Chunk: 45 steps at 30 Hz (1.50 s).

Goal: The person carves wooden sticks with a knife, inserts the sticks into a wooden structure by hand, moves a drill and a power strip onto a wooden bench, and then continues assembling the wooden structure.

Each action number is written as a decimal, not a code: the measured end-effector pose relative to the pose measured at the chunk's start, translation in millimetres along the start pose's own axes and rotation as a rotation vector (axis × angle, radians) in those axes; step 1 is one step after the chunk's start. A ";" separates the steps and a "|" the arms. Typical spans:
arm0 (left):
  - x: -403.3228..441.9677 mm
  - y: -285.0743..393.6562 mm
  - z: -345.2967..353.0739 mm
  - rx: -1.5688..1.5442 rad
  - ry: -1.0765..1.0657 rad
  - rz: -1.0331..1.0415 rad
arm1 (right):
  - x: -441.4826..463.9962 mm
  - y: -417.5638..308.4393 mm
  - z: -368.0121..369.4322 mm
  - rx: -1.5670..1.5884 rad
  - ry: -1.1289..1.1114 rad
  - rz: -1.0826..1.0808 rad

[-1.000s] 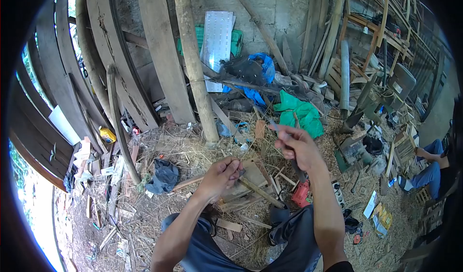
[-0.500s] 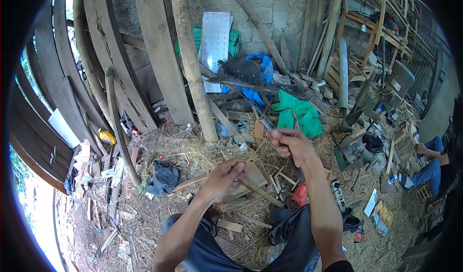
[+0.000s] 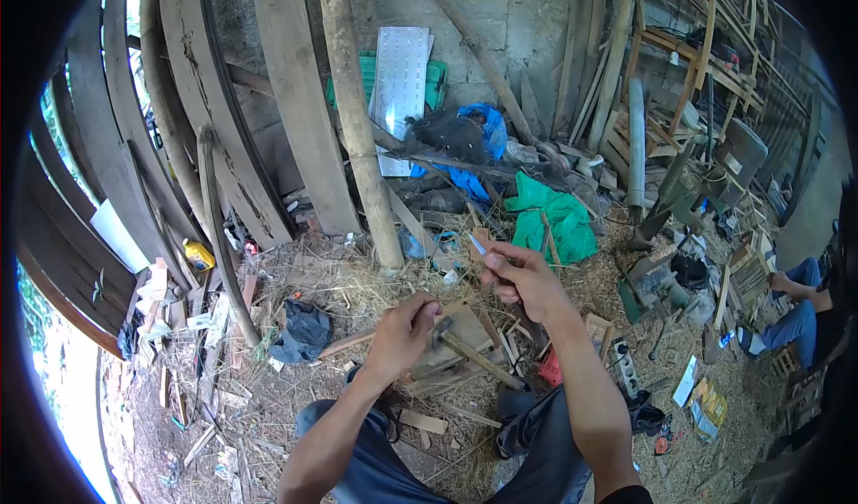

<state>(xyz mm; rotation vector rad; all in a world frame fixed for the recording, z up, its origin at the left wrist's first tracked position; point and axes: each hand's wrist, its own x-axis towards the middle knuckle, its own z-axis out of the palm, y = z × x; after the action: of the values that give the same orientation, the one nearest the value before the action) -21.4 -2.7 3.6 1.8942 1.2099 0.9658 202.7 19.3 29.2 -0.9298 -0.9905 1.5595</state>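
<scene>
My right hand is wrapped round a knife. Its narrow pale blade points up and to the left, and the dark handle shows below my fist. My left hand is held lower and to the left, fingers curled and thumb pressed in; what it pinches, if anything, is too small to make out. Just beyond my left fingers, a hammer with a wooden handle lies across a flat board on the ground between my feet.
A red tool and a power strip lie right of my knees. A black plastic bag is to the left, a green plastic sheet ahead. A wooden post stands in front. Another person's leg shows at right.
The knife blade has turned into clearer view as my right hand lowered and shifted left slightly. My left hand has moved a little left, uncovering the hammer head.
</scene>
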 end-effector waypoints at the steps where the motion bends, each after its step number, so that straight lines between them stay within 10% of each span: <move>1: -0.2 -0.6 0.1 0.010 -0.022 -0.028 | 1.4 -0.1 -3.1 -0.001 -0.002 0.001; 16: 10.4 -12.6 14.9 -0.287 -0.179 -0.021 | 20.3 1.8 -33.5 -0.037 0.205 -0.008; 18: 3.4 -11.2 3.8 -0.235 -0.170 -0.027 | 21.7 -10.6 -65.7 0.008 0.462 -0.271; 27: 9.4 5.8 10.4 0.014 0.080 0.104 | -0.4 5.5 1.5 -0.128 -0.013 0.001; 38: 3.8 -11.0 -1.5 0.177 0.178 0.152 | 5.7 -3.8 -77.1 -0.025 0.425 -0.137; 45: 29.1 -16.7 16.1 -0.668 0.112 -0.119 | 15.0 31.4 -20.1 -0.789 0.368 -0.254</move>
<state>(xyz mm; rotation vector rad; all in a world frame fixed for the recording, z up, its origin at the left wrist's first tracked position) -6.2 27.5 -11.9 1.2430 0.8910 1.2323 207.8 32.5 -8.5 -1.4908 -1.4079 0.7229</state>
